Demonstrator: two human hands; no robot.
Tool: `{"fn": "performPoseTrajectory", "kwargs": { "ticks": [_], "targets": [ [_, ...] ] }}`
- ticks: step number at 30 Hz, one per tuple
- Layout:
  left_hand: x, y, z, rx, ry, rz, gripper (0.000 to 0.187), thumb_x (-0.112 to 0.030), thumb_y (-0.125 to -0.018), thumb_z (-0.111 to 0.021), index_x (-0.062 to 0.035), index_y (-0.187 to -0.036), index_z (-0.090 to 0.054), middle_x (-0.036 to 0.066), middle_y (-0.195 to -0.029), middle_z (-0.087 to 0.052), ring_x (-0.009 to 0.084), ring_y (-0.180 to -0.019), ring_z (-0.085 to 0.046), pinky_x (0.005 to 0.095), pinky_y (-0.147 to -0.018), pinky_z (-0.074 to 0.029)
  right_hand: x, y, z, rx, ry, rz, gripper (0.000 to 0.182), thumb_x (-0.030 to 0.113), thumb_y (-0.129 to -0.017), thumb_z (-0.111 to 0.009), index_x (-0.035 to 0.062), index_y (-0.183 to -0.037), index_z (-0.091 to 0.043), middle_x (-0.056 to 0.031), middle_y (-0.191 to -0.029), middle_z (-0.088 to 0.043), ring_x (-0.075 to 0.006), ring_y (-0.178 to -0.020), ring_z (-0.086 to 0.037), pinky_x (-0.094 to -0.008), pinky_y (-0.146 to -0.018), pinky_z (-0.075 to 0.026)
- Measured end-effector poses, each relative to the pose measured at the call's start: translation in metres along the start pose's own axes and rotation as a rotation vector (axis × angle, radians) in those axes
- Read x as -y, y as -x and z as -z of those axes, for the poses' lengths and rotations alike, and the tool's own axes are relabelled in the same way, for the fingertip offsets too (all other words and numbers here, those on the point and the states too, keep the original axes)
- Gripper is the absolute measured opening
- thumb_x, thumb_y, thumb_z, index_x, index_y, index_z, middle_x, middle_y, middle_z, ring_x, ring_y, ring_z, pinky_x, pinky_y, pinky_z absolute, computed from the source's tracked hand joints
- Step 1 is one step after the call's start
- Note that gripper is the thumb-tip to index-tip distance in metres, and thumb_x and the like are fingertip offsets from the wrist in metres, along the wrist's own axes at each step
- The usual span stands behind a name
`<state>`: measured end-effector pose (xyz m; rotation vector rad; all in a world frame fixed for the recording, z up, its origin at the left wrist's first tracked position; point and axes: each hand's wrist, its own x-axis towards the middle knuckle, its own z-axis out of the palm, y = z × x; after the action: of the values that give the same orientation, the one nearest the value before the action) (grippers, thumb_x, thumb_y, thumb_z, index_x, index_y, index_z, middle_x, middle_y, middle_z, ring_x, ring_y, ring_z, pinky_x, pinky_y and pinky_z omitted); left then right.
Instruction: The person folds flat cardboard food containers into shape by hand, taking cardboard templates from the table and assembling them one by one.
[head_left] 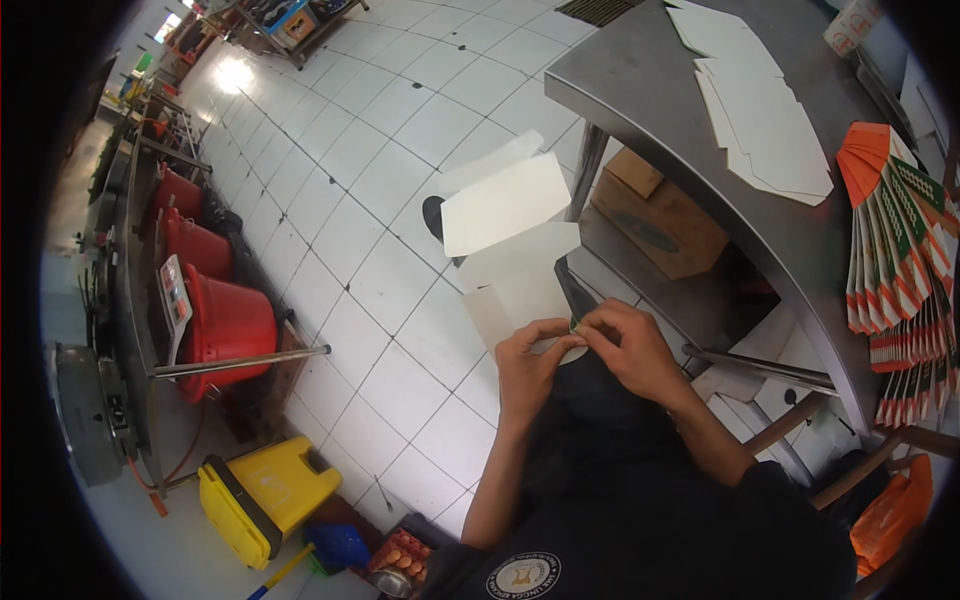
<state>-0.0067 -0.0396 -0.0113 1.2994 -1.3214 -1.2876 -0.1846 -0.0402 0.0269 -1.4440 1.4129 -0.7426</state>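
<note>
Both left hand (534,366) and right hand (634,347), each nearly closed, pinch the card (525,293) at its near edge, where gentle, even pressure should avoid tearing.

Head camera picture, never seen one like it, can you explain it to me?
There's no machine: a camera on a person's head looks forward and down, so the bare left hand and right hand below the middle are the wearer's own. They meet at the near end of a creased white card; exactly what they pinch is too small to tell. On the metal table at right lie flat white sheets, and farther right is a fan of orange, green and white printed pieces.
</note>
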Motion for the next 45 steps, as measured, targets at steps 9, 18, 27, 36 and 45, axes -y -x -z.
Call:
{"fn": "performPoseTrajectory", "kwargs": {
  "ticks": [9, 18, 27, 36, 45],
  "targets": [
    [-0.006, 0.005, -0.011, 0.052, -0.263, -0.313, 0.019, 0.004, -0.093, -0.069, 0.0006, -0.111, -0.074, 0.015, -0.13, -0.066, 0.0283, -0.119, -0.065, 0.0359, -0.096, -0.054, -0.003, 0.012, -0.012, -0.222, 0.251, 0.188, 0.02, 0.007, -0.095, -0.067, -0.0014, -0.113, -0.068, -0.0144, -0.102, -0.068, -0.0333, -0.084, -0.07, -0.0412, -0.075, -0.055],
    [-0.013, 0.016, 0.011, -0.538, -0.059, 0.162, 0.028, -0.012, -0.1, -0.069, 0.0068, -0.121, -0.068, 0.014, -0.119, -0.065, 0.0204, -0.109, -0.062, 0.0356, -0.089, -0.051, -0.031, 0.003, -0.032, -0.459, 0.071, 0.01, 0.024, 0.01, -0.096, -0.071, 0.0017, -0.091, -0.05, -0.0104, -0.078, -0.057, -0.0228, -0.064, -0.058, -0.0367, -0.061, -0.048],
    [0.002, 0.02, 0.012, -0.267, 0.444, 0.371, 0.024, -0.02, -0.107, -0.062, 0.0027, -0.102, -0.068, 0.0, -0.092, -0.064, 0.0061, -0.088, -0.059, 0.0219, -0.075, -0.047, 0.018, 0.022, -0.024, -0.196, 0.33, 0.393, 0.033, 0.009, -0.087, -0.08, 0.0014, -0.114, -0.062, -0.0108, -0.083, -0.06, -0.0278, -0.072, -0.06, -0.0379, -0.072, -0.054],
    [-0.003, 0.03, 0.008, -0.179, 0.239, 0.182, 0.011, -0.009, -0.101, -0.07, 0.0023, -0.103, -0.072, 0.004, -0.095, -0.071, 0.0094, -0.088, -0.066, 0.0243, -0.084, -0.053, -0.009, 0.016, -0.043, -0.157, -0.201, -0.012, 0.014, 0.006, -0.095, -0.074, -0.0006, -0.107, -0.074, -0.008, -0.091, -0.072, -0.0129, -0.079, -0.068, -0.0281, -0.068, -0.054],
    [-0.003, 0.039, 0.001, -0.218, 0.218, 0.191, 0.012, -0.004, -0.098, -0.073, 0.0038, -0.107, -0.071, 0.008, -0.098, -0.075, 0.0124, -0.094, -0.071, 0.0267, -0.086, -0.056, -0.021, 0.015, -0.043, -0.082, -0.356, -0.099, 0.013, 0.008, -0.097, -0.073, -0.0004, -0.107, -0.074, -0.0077, -0.09, -0.074, -0.0127, -0.078, -0.069, -0.027, -0.07, -0.054]
  ]
}}
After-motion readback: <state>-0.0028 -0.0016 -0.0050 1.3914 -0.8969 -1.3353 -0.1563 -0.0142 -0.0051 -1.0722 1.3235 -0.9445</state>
